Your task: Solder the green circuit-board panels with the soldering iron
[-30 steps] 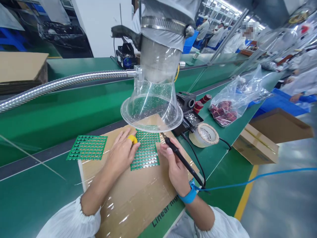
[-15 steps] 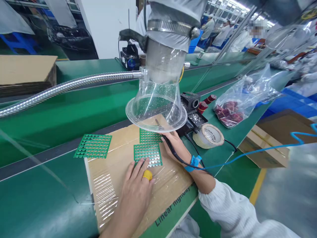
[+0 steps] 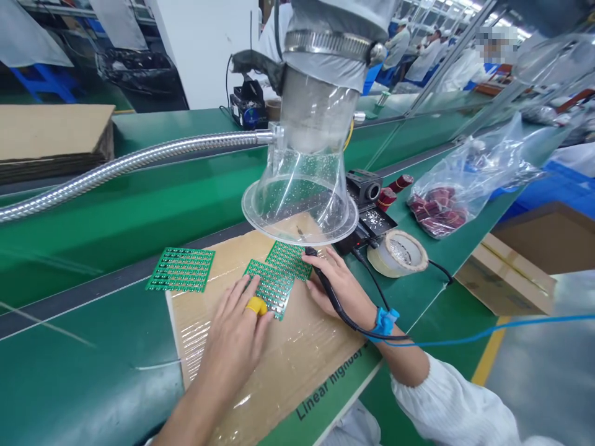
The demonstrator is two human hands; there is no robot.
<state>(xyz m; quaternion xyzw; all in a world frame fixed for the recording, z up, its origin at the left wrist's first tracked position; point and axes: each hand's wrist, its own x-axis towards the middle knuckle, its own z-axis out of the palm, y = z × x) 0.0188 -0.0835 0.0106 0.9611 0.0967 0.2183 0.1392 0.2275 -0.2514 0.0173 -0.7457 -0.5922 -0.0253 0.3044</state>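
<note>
My left hand [image 3: 239, 328] lies palm down on a tape-covered cardboard sheet [image 3: 297, 359], its fingers stretched out and touching the left side of a green circuit board panel [image 3: 272, 288]. A yellow finger cot [image 3: 256, 305] covers part of one finger. My right hand [image 3: 337, 282] is wrapped round the black handle of a soldering iron [image 3: 325, 285], whose thin tip points away under the clear hood. Beside that hand a second green panel [image 3: 290, 259] touches or overlaps the first; which, I cannot tell. A third panel [image 3: 181, 269] rests at the cardboard's left corner.
A clear fume hood [image 3: 300, 214] hangs low over the far boards, with a metal hose [image 3: 139, 158] leading left. To the right stand a tape roll [image 3: 397, 254], a soldering-iron stand [image 3: 365, 186] and a bag of dark red bundles [image 3: 437, 207]. A blue wrist-strap cord [image 3: 465, 337] trails right.
The near panel has turned clockwise under my left fingers, and that hand has shifted left. The second panel now lies at more of a slant. My right hand still grips the soldering iron.
</note>
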